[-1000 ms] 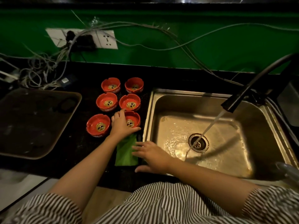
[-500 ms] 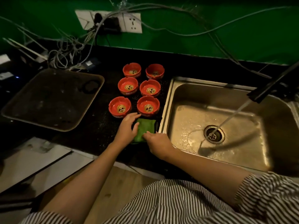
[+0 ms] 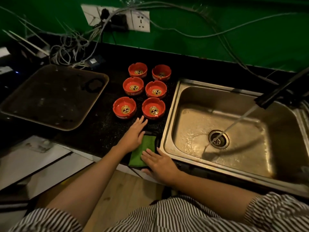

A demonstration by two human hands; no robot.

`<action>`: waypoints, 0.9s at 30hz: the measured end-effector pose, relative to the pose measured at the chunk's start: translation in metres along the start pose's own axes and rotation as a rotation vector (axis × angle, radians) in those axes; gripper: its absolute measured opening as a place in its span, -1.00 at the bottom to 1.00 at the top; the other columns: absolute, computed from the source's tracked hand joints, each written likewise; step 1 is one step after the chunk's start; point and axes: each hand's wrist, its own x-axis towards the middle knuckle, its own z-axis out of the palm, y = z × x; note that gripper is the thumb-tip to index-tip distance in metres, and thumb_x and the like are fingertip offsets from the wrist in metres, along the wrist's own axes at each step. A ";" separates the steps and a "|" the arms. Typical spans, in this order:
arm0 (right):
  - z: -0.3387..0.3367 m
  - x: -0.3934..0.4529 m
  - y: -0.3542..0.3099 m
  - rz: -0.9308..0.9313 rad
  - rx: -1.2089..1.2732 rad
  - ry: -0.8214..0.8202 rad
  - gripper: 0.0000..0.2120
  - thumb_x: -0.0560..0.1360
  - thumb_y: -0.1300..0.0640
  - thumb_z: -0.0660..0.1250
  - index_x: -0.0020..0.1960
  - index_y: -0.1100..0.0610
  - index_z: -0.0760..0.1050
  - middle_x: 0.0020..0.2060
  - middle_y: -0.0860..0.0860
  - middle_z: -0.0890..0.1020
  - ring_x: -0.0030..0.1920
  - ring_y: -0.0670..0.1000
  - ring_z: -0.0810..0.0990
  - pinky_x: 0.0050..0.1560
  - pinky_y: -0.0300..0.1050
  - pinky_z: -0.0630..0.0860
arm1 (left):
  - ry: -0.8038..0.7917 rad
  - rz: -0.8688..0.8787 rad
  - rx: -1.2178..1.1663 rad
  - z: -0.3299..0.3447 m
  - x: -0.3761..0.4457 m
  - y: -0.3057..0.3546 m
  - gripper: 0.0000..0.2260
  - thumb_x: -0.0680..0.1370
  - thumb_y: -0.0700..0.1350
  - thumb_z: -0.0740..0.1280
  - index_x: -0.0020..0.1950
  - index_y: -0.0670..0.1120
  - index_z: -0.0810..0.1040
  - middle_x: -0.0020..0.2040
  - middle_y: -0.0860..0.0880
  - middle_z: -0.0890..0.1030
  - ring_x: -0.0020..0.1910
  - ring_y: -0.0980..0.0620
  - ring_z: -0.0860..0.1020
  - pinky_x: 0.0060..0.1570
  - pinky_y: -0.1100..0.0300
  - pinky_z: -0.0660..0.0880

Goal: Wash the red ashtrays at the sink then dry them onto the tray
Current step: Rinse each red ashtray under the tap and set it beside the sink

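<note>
Ashtrays (image 3: 153, 108) are left unwashed on the counter (image 3: 100, 131), green cloth (image 3: 142, 151) is flattened by open left hand (image 3: 133, 136) and right hand (image 3: 160, 163); one must be grasped next.

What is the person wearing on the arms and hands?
Both forearms are bare. The left hand and right hand show no gloves, rings or watch. Short sleeves with thin dark and white stripes end near the elbows.
</note>
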 end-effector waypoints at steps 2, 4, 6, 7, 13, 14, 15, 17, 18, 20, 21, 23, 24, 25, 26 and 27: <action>-0.010 -0.002 0.000 -0.005 0.121 -0.042 -0.43 0.59 -0.24 0.08 0.43 0.11 0.40 0.39 0.04 0.45 0.45 0.00 0.32 0.47 0.10 0.22 | 0.005 -0.014 0.004 0.002 -0.006 -0.003 -0.53 0.67 -0.15 0.18 0.57 -0.12 0.18 0.59 -0.07 0.07 0.58 -0.05 0.00 0.54 0.06 0.04; -0.027 -0.004 0.012 -0.007 0.353 -0.038 -0.47 0.61 -0.20 0.12 0.46 0.08 0.35 0.44 0.02 0.39 0.49 -0.02 0.23 0.49 -0.03 0.10 | 0.073 -0.017 -0.009 0.003 -0.008 0.001 -0.55 0.66 -0.11 0.21 0.55 -0.13 0.24 0.58 -0.09 0.15 0.56 -0.05 0.08 0.52 0.02 0.11; -0.044 -0.007 0.033 0.028 0.448 0.073 -0.54 0.61 -0.12 0.18 0.43 0.08 0.39 0.42 0.00 0.42 0.46 -0.02 0.28 0.45 -0.08 0.21 | 0.145 0.012 -0.015 0.001 0.001 0.013 -0.56 0.64 -0.09 0.25 0.52 -0.12 0.31 0.55 -0.11 0.25 0.53 -0.05 0.18 0.49 0.04 0.16; -0.053 -0.008 0.047 0.085 0.452 0.141 -0.56 0.60 -0.09 0.21 0.40 0.10 0.43 0.39 0.01 0.46 0.43 -0.01 0.33 0.43 -0.05 0.27 | 0.161 0.041 -0.009 -0.001 0.008 0.021 -0.56 0.63 -0.10 0.27 0.51 -0.12 0.32 0.53 -0.11 0.28 0.51 -0.04 0.21 0.48 0.06 0.17; -0.134 -0.024 0.157 0.374 0.139 0.475 -0.68 0.47 0.08 0.35 0.17 0.19 0.61 0.21 0.16 0.60 0.25 0.17 0.54 0.27 0.16 0.43 | 0.106 0.295 0.063 -0.004 0.085 0.105 -0.54 0.54 -0.14 0.38 0.42 -0.19 0.43 0.43 -0.18 0.41 0.43 -0.11 0.35 0.42 0.04 0.26; -0.155 -0.029 0.174 0.395 0.081 0.517 -0.68 0.45 0.08 0.36 0.15 0.18 0.61 0.20 0.16 0.61 0.25 0.18 0.55 0.27 0.16 0.42 | 0.096 0.337 0.081 -0.004 0.102 0.125 -0.54 0.53 -0.13 0.37 0.41 -0.19 0.43 0.41 -0.19 0.43 0.42 -0.13 0.37 0.42 0.04 0.24; -0.179 -0.035 0.188 0.421 0.036 0.553 -0.68 0.44 0.07 0.37 0.15 0.19 0.61 0.19 0.16 0.61 0.25 0.17 0.55 0.27 0.16 0.41 | 0.091 0.384 0.097 -0.005 0.119 0.148 -0.53 0.52 -0.12 0.36 0.41 -0.20 0.44 0.40 -0.20 0.44 0.41 -0.14 0.38 0.42 0.05 0.22; -0.227 -0.051 0.215 0.489 -0.032 0.608 -0.66 0.45 0.06 0.36 0.16 0.20 0.61 0.18 0.16 0.61 0.26 0.16 0.53 0.29 0.15 0.37 | 0.100 0.461 0.124 -0.007 0.153 0.196 -0.52 0.50 -0.13 0.39 0.41 -0.19 0.44 0.40 -0.20 0.44 0.41 -0.15 0.37 0.44 0.05 0.21; -0.249 -0.060 0.228 0.536 -0.054 0.617 -0.64 0.46 0.05 0.36 0.18 0.21 0.60 0.18 0.16 0.61 0.27 0.17 0.52 0.30 0.13 0.36 | 0.107 0.492 0.135 -0.009 0.168 0.222 -0.50 0.49 -0.15 0.41 0.41 -0.19 0.44 0.40 -0.19 0.44 0.41 -0.15 0.37 0.44 0.05 0.21; -0.289 -0.083 0.256 0.648 -0.080 0.635 -0.63 0.47 0.04 0.37 0.21 0.21 0.59 0.18 0.16 0.61 0.28 0.18 0.50 0.30 0.10 0.34 | 0.119 0.564 0.163 -0.011 0.198 0.275 -0.47 0.44 -0.18 0.46 0.40 -0.21 0.45 0.39 -0.20 0.45 0.40 -0.16 0.37 0.44 0.05 0.22; -0.307 -0.095 0.269 0.695 -0.092 0.640 -0.62 0.48 0.04 0.38 0.22 0.21 0.58 0.20 0.16 0.60 0.29 0.18 0.48 0.31 0.09 0.33 | 0.125 0.593 0.180 -0.011 0.212 0.301 -0.45 0.43 -0.18 0.47 0.40 -0.21 0.45 0.39 -0.21 0.45 0.40 -0.17 0.37 0.44 0.05 0.22; -0.337 -0.120 0.297 0.768 -0.124 0.636 -0.58 0.49 0.04 0.39 0.29 0.20 0.53 0.26 0.16 0.56 0.34 0.15 0.44 0.33 0.08 0.29 | 0.145 0.639 0.209 -0.010 0.237 0.351 -0.44 0.43 -0.13 0.48 0.40 -0.20 0.44 0.40 -0.21 0.44 0.41 -0.16 0.37 0.44 0.05 0.23; -0.351 -0.133 0.309 0.804 -0.139 0.634 -0.56 0.50 0.03 0.39 0.32 0.19 0.51 0.29 0.15 0.53 0.36 0.14 0.41 0.34 0.06 0.28 | 0.158 0.664 0.222 -0.010 0.248 0.375 -0.43 0.43 -0.11 0.48 0.40 -0.20 0.44 0.40 -0.21 0.43 0.41 -0.17 0.37 0.44 0.04 0.23; -0.364 -0.146 0.321 0.840 -0.156 0.633 -0.53 0.50 0.02 0.38 0.35 0.18 0.48 0.32 0.15 0.51 0.38 0.12 0.39 0.35 0.05 0.26 | 0.171 0.686 0.238 -0.008 0.259 0.399 -0.42 0.43 -0.09 0.48 0.41 -0.20 0.43 0.41 -0.21 0.42 0.41 -0.17 0.36 0.45 0.03 0.23; -0.377 -0.158 0.333 0.874 -0.172 0.631 -0.51 0.51 0.00 0.37 0.37 0.18 0.45 0.34 0.15 0.49 0.40 0.12 0.38 0.36 0.05 0.26 | 0.181 0.700 0.261 -0.007 0.269 0.421 -0.39 0.43 -0.06 0.48 0.43 -0.20 0.40 0.44 -0.21 0.39 0.43 -0.17 0.33 0.46 0.01 0.21; -0.389 -0.169 0.344 0.907 -0.183 0.629 -0.49 0.52 -0.02 0.36 0.39 0.18 0.43 0.36 0.15 0.47 0.40 0.12 0.36 0.37 0.05 0.25 | 0.187 0.702 0.290 -0.006 0.278 0.443 -0.35 0.44 -0.03 0.47 0.46 -0.19 0.37 0.46 -0.20 0.35 0.46 -0.17 0.30 0.47 -0.01 0.19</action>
